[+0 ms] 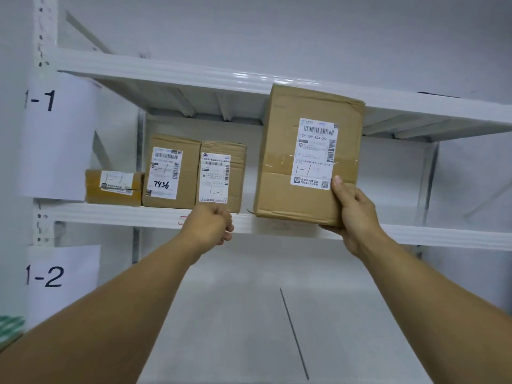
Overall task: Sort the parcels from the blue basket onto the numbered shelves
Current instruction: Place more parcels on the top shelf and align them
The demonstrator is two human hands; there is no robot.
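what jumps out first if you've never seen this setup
The big cardboard box, upright in the right hand at the front edge of the shelf marked 1-1. Left of it, three smaller labelled parcels stand in a row on that shelf, and the left hand hovers curled and empty just below them.

The white metal shelf (110,214) carries three brown cardboard parcels in a row. A low flat parcel (94,189) lies leftmost, a tall upright parcel (191,173) beside it, then a crumpled-topped parcel (237,176).
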